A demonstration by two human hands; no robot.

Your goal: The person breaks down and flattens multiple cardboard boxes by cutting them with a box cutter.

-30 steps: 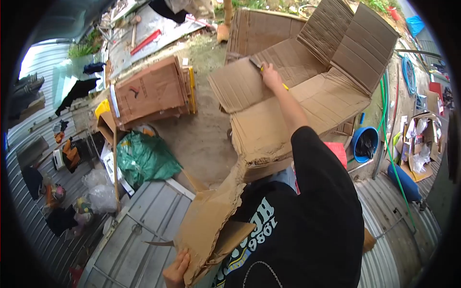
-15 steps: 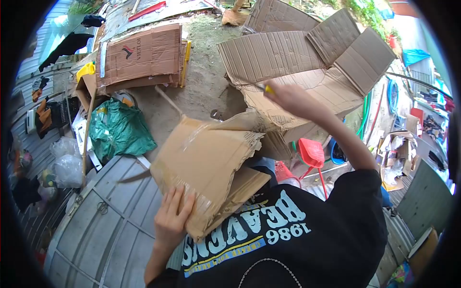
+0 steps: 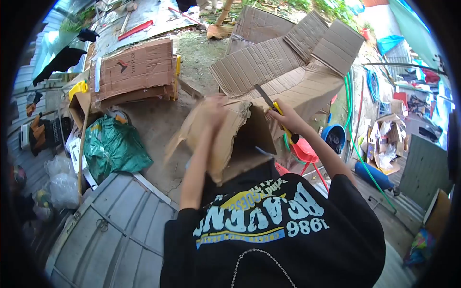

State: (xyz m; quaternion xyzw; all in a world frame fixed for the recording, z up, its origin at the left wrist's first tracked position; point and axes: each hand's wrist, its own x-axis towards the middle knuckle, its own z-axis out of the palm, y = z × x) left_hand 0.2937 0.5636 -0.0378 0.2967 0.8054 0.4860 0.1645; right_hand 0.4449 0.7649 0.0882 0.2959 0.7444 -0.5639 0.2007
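Note:
My right hand [image 3: 286, 117] is wrapped around the yellow and black handle of a knife [image 3: 263, 96], its grey blade pointing up and left. The blade lies over the large opened cardboard box [image 3: 269, 62] beyond it. My left hand [image 3: 214, 109] is at the top of a smaller brown cardboard box [image 3: 229, 137] in front of my body, its fingers smeared by motion. This box has a torn, ragged edge and a dark opening facing right. Whether my left fingers grip the cardboard is not clear.
A stack of flattened cardboard [image 3: 134, 72] lies at the back left, above a green plastic bag [image 3: 113, 146]. Grey metal panelling [image 3: 115, 225] is at the lower left. Right of me are a red dustpan [image 3: 304, 151], a blue bucket [image 3: 334, 137] and a green hose [image 3: 349, 110].
My left hand has moved up from the box's lower edge to its top. My right hand has come lower with the knife. The smaller box has turned, and its opening shows more.

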